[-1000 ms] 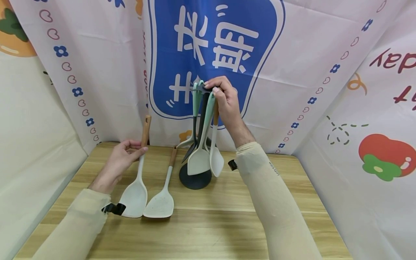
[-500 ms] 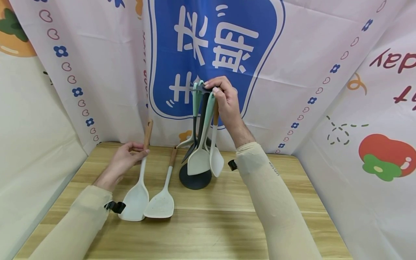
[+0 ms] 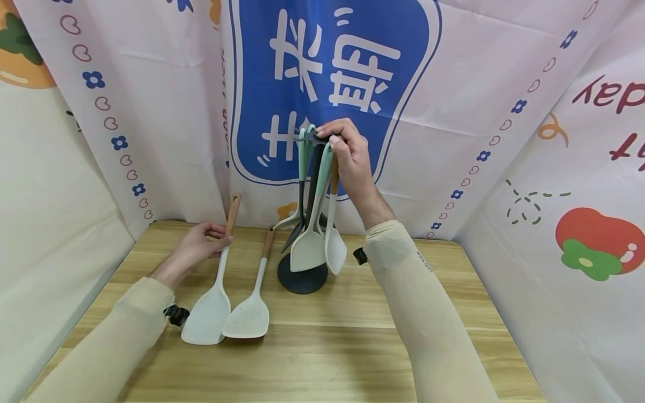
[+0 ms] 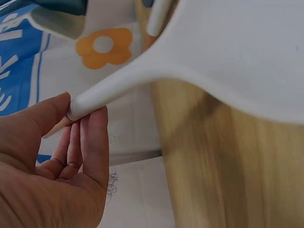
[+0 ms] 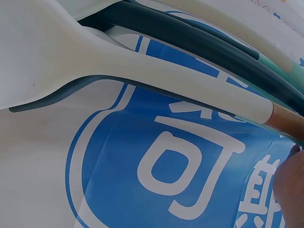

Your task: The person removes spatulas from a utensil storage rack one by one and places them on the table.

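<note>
My left hand [image 3: 194,249] pinches a white turner with a wooden handle [image 3: 208,316] between thumb and fingers. In the left wrist view the fingertips [image 4: 97,123] sit where the wood meets the white neck. Its broad blade is low over the table at the left, and its right edge overlaps a second white turner [image 3: 249,318] lying flat. At the back, my right hand [image 3: 350,151] holds the top of a dark utensil stand [image 3: 302,280]. Several utensils hang from that stand, among them a cream turner [image 3: 308,252] and a white spoon [image 3: 336,252] with a wooden handle.
The wooden table [image 3: 322,358] reaches back to a printed cloth [image 3: 428,112] that hangs close behind the stand. More cloth walls [image 3: 554,313] border the left and right sides.
The held turner's handle end has sunk and shifted slightly right, while its blade has come a little nearer the front. My right hand and the stand stay put.
</note>
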`<state>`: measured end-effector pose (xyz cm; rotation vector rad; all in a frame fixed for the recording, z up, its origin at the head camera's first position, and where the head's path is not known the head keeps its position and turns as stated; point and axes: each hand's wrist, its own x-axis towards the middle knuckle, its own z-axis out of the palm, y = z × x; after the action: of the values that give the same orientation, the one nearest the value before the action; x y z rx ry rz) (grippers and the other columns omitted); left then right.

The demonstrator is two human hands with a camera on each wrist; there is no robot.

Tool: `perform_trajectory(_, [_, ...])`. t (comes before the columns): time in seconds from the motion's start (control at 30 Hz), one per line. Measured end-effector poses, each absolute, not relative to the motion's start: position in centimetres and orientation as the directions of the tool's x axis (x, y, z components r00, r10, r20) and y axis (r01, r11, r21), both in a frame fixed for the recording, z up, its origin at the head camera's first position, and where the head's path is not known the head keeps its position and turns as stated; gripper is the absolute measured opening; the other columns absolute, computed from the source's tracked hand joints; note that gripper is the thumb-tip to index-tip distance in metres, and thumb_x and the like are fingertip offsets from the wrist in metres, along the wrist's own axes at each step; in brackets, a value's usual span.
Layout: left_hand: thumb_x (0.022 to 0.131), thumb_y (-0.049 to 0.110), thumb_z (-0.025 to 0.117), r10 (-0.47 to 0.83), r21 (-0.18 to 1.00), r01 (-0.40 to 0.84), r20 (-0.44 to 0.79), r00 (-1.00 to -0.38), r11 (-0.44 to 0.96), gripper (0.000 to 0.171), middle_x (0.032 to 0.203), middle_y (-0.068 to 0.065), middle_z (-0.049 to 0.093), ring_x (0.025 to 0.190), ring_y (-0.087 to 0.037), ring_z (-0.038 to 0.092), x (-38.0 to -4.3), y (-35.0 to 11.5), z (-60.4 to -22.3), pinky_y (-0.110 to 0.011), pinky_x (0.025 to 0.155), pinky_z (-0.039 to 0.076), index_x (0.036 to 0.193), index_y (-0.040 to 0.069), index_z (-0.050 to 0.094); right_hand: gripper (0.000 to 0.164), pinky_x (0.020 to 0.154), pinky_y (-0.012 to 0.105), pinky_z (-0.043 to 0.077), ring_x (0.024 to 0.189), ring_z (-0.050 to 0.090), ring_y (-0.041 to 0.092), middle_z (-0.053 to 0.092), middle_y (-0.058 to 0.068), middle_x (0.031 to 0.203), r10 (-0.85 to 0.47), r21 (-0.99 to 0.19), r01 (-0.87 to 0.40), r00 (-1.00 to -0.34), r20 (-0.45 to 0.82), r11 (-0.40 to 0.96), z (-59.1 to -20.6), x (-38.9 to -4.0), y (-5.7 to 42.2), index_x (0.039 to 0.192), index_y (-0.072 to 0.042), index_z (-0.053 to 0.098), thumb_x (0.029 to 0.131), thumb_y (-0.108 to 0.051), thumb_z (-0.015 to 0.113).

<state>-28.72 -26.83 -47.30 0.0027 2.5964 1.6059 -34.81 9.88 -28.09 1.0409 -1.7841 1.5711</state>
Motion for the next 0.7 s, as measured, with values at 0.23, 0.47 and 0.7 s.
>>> perform_trajectory(0.23, [0.118, 0.017, 0.071, 0.082, 0.88, -0.06, -0.111, -0.99, 0.471, 0.048, 0.14, -0.028, 0.064, 0.111, -0.025, 0.077, -29.5, -27.0, -47.9, -0.032, 0.094, 0.074, 0.151, -0.014, 0.055, 0.048, 0.115, 0.029, 0.054, 0.126, 0.065, 0.006, 0.067, 0.034, 0.13, -0.197, -0.559, -0.829, -0.552, 0.81, 0.026, -28.1, -34.9, 9.8, 0.118, 0.013, 0.07, 0.108, -0.028, 0.047])
perform_trajectory(0.47, [0.118, 0.017, 0.072, 0.102, 0.869, -0.07, -0.137, -0.985, 0.489, 0.046, 0.137, -0.028, 0.065, 0.108, -0.025, 0.077, -30.1, -27.1, -48.7, -0.033, 0.093, 0.074, 0.148, -0.014, 0.056, 0.049, 0.115, 0.029, 0.054, 0.126, 0.064, 0.005, 0.067, 0.034, 0.131, -0.202, -0.563, -0.826, -0.555, 0.807, 0.024, -28.1, -34.8, 9.8, 0.119, 0.014, 0.069, 0.109, -0.028, 0.046])
perform_trajectory(0.7, [0.116, 0.016, 0.074, 0.103, 0.824, -0.063, -0.146, -0.984, 0.564, 0.04, 0.126, -0.025, 0.071, 0.097, -0.02, 0.077, -30.7, -27.1, -49.3, -0.037, 0.088, 0.075, 0.141, -0.013, 0.061, 0.049, 0.116, 0.029, 0.054, 0.127, 0.064, 0.005, 0.067, 0.035, 0.131, -0.2, -0.559, -0.828, -0.553, 0.809, 0.03, -28.2, -34.9, 9.8, 0.118, 0.014, 0.07, 0.109, -0.028, 0.045])
